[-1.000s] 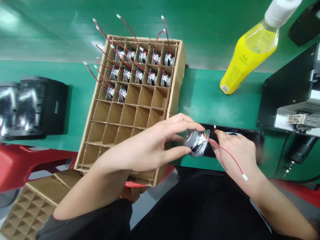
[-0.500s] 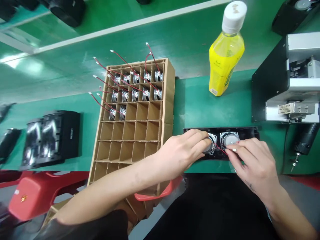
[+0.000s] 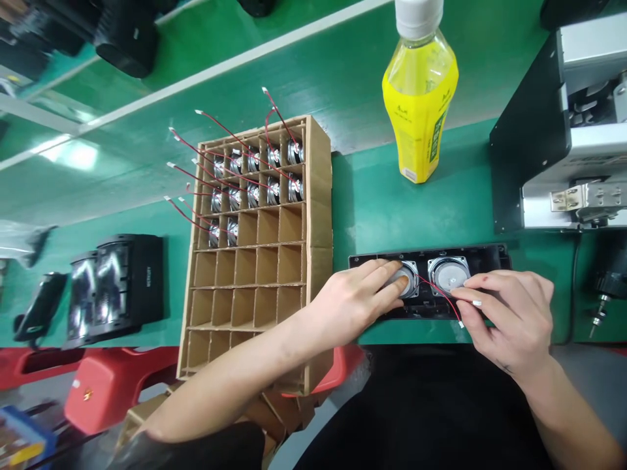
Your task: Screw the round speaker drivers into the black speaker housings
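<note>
A long black housing lies on the bench in front of me, with two round speakers in it. My left hand is closed over the left speaker, its fingertips on the cone and frame, hiding part of it. The right speaker shows its grey cone and square metal frame. From between the speakers a thin red wire slants down to a white plug. My right hand pinches thumb and index finger together at this wire, beside the right speaker's lower edge.
Left of the housing stands a divided cardboard box with several wired speakers in its far rows. A yellow-labelled bottle stands behind. At right are a metal machine and an electric screwdriver. Black speaker cabinets lie at left.
The wire's plug end now hangs below my right fingertips, toward me. My left hand stays on the left speaker. The camera view has shifted slightly.
</note>
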Action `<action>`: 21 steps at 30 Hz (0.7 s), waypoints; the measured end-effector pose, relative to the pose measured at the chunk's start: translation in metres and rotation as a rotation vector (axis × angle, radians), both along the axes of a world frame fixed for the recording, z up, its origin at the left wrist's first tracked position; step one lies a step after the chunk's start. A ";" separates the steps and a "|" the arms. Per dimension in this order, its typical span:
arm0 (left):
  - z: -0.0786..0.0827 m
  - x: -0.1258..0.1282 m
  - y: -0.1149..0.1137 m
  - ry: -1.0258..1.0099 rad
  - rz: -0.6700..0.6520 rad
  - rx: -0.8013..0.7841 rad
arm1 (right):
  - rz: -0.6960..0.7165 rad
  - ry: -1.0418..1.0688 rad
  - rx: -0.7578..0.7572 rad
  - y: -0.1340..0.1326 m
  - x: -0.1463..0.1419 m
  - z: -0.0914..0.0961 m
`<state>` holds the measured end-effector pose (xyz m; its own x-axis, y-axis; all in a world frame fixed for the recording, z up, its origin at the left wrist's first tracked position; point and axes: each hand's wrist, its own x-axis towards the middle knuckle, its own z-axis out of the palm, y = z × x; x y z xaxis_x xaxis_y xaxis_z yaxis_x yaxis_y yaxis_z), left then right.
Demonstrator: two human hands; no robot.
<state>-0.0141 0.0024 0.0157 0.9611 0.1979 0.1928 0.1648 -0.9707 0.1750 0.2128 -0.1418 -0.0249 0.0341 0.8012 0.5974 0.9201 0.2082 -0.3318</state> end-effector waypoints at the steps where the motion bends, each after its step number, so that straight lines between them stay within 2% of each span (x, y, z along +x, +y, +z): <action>1: 0.000 0.000 0.000 0.003 0.004 -0.006 | -0.001 -0.001 -0.001 0.000 0.000 0.000; 21: -0.001 -0.001 0.001 0.018 0.011 -0.062 | 0.009 0.041 -0.006 -0.002 -0.004 -0.004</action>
